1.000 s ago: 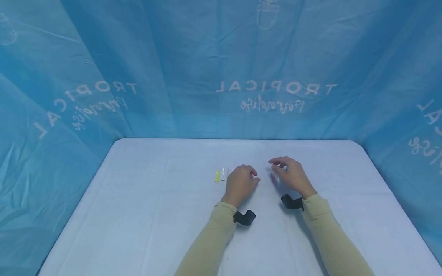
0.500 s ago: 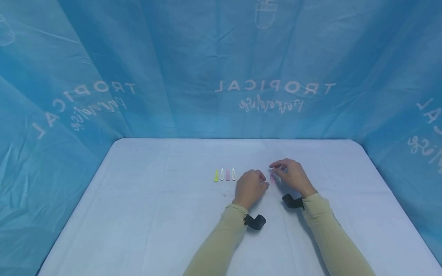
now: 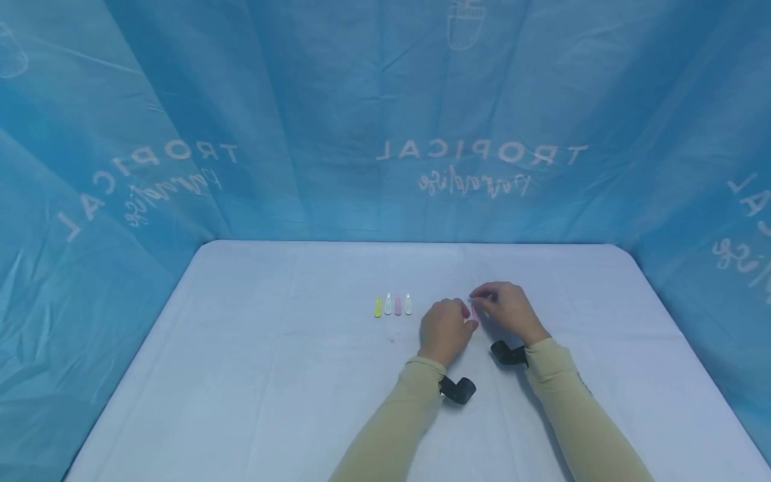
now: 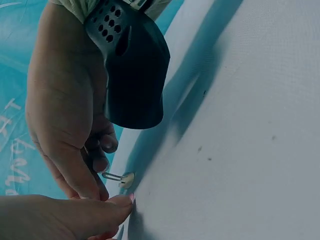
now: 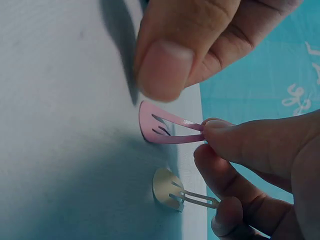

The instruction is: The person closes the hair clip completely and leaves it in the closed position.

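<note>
My right hand (image 3: 508, 311) pinches the narrow end of a pink snap hair clip (image 5: 150, 122) between thumb and finger, broad end towards the tabletop. Below it in the right wrist view, a cream-white snap clip (image 5: 167, 187) has its narrow end at that hand's curled lower fingers. The same pale clip (image 4: 126, 180) shows in the left wrist view. Close by, my left hand (image 3: 444, 329) has bent fingers, its thumb (image 5: 165, 70) right at the pink clip's broad end. The left fingertips are partly hidden behind the thumb.
A short row lies left of the hands on the white-covered table (image 3: 271, 388): a yellow clip (image 3: 377, 307), a white clip (image 3: 388, 304), a pink clip (image 3: 397, 305) and another white clip (image 3: 408, 304). Blue printed curtain (image 3: 385, 120) surrounds the table's back and sides.
My left hand has moved right from the clip row, uncovering it, and now meets the right hand. The right hand stays nearly in place, still gripping the pink hair clip and dipping slightly.
</note>
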A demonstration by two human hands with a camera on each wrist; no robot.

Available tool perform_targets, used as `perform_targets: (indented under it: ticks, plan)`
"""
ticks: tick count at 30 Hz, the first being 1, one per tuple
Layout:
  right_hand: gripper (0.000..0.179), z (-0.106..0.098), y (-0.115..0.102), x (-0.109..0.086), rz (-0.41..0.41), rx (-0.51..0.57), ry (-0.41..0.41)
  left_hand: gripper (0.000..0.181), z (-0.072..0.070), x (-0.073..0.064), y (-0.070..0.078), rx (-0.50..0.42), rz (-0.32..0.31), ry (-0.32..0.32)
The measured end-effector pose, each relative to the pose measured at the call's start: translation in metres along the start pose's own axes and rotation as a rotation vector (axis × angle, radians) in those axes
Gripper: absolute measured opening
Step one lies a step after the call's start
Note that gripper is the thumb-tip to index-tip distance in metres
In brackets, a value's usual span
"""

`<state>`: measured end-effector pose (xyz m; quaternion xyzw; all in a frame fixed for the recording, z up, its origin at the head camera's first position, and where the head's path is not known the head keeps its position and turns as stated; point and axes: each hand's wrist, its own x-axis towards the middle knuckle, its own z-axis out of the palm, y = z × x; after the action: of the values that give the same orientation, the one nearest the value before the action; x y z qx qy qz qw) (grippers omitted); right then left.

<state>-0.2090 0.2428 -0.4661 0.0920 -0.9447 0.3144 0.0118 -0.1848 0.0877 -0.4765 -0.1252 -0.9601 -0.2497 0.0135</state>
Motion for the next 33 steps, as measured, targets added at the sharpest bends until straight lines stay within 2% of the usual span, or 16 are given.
perform_targets:
  ticks: [4,11,22,27,33]
  plan:
    - [0.017,0.000,-0.001,0.000,0.022,0.002,-0.002,0.024,-0.001,0.001,-0.003,-0.011,-0.010,-0.003]
    - [0.016,0.002,-0.004,0.000,0.003,0.012,0.012,0.025,-0.007,0.001,-0.011,-0.044,-0.011,-0.007]
    - [0.017,0.002,-0.011,-0.001,0.057,0.017,0.027,0.019,-0.005,0.002,-0.014,-0.048,-0.008,0.006]
    - [0.017,0.001,-0.013,-0.002,0.047,0.030,0.033,0.016,-0.007,0.003,-0.017,-0.103,0.000,0.016]
    - [0.018,-0.002,-0.012,-0.003,0.028,0.048,0.025,0.014,-0.010,0.004,-0.021,-0.216,-0.004,-0.022]
